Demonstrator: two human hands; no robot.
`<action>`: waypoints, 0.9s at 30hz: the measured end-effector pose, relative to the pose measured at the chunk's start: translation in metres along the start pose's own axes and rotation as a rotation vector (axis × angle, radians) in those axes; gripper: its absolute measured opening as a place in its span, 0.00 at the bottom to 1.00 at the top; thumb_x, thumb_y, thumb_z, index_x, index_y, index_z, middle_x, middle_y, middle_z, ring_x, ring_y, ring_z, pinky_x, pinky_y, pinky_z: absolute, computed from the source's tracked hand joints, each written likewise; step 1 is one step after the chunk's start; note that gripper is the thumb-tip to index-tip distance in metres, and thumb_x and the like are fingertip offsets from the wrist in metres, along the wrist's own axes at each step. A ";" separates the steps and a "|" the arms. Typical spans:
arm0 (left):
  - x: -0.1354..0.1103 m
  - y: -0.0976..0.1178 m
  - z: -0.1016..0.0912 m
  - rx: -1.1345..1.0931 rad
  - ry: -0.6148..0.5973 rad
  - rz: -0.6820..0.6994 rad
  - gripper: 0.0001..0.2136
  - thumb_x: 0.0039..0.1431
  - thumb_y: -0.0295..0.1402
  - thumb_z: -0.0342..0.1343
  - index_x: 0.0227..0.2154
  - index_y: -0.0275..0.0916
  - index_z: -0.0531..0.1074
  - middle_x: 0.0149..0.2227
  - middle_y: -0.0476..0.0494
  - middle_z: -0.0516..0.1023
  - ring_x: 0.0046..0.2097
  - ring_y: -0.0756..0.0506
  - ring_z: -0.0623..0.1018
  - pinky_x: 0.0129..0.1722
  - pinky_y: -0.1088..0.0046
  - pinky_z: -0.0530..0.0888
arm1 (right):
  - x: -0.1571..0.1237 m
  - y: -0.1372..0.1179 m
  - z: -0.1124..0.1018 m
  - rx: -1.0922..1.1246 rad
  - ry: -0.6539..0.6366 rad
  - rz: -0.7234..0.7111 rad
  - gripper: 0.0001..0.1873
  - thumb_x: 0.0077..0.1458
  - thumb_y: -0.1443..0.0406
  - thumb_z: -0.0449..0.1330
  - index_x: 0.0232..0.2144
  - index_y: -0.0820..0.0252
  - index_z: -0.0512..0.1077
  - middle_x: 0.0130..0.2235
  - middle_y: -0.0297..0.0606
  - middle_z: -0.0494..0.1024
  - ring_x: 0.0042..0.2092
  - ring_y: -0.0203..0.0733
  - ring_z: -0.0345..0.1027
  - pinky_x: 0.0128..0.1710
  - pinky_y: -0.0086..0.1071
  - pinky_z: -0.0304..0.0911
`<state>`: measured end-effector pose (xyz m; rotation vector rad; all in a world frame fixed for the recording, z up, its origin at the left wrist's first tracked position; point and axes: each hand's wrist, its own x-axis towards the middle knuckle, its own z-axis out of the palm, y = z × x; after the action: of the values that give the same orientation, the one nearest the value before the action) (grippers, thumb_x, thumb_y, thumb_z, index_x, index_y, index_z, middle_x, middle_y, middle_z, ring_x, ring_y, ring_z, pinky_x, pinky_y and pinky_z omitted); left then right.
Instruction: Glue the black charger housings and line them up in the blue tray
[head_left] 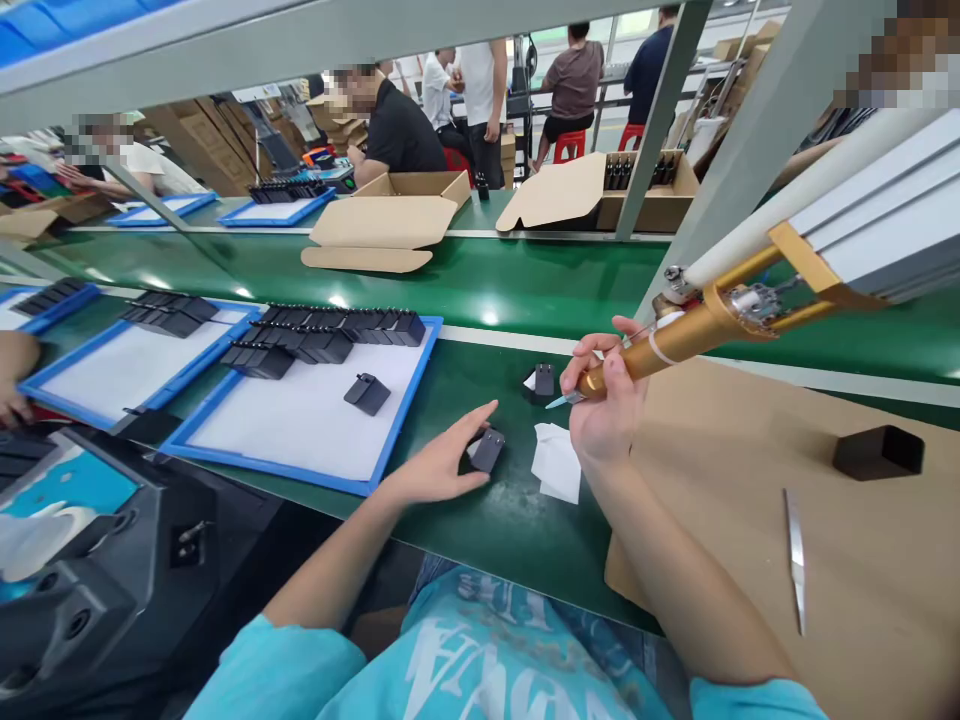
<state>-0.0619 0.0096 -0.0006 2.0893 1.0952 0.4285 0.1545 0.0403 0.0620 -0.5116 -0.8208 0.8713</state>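
My left hand [439, 462] is around a small black plug adapter [491, 452] lying on the green work surface. Thumb and index finger are spread on either side of it, and a gap shows under the index finger. In my right hand [609, 410] is a gold tube-shaped tool [675, 335] with a pale blue pointed tip, aimed down and left. Just left of that tip sits another black adapter [544, 379], its pins showing. A folded white paper [556, 462] lies below the tip, between my hands.
Left is a blue-rimmed tray [379, 465] holding rows of black adapters [322, 335] and one loose adapter [367, 394]. On a cardboard sheet [720, 480] at right lie a black housing [879, 453] and metal tweezers [795, 560]. Grey frame bars cross above; co-workers sit beyond.
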 end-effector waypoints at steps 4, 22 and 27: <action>-0.003 0.004 0.022 -0.004 0.277 -0.034 0.38 0.56 0.39 0.62 0.66 0.49 0.51 0.63 0.39 0.65 0.59 0.39 0.71 0.59 0.56 0.69 | -0.001 -0.002 0.002 -0.025 0.012 0.006 0.12 0.54 0.57 0.57 0.41 0.51 0.64 0.31 0.27 0.70 0.21 0.28 0.60 0.21 0.28 0.56; -0.004 0.004 0.047 0.262 0.469 -0.207 0.18 0.60 0.42 0.59 0.51 0.42 0.70 0.45 0.44 0.80 0.41 0.43 0.80 0.42 0.67 0.75 | -0.023 -0.006 0.014 0.146 -0.140 0.074 0.14 0.55 0.56 0.58 0.43 0.50 0.66 0.32 0.27 0.72 0.21 0.28 0.63 0.20 0.28 0.55; 0.005 0.029 0.039 0.222 0.556 -0.109 0.17 0.57 0.40 0.62 0.48 0.44 0.73 0.38 0.48 0.79 0.36 0.46 0.78 0.35 0.72 0.73 | -0.026 -0.007 0.016 0.138 -0.142 0.078 0.13 0.53 0.53 0.58 0.39 0.51 0.66 0.31 0.27 0.71 0.20 0.28 0.62 0.20 0.27 0.56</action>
<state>-0.0197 -0.0151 -0.0062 2.1422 1.6301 0.9047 0.1351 0.0157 0.0655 -0.3658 -0.8672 1.0377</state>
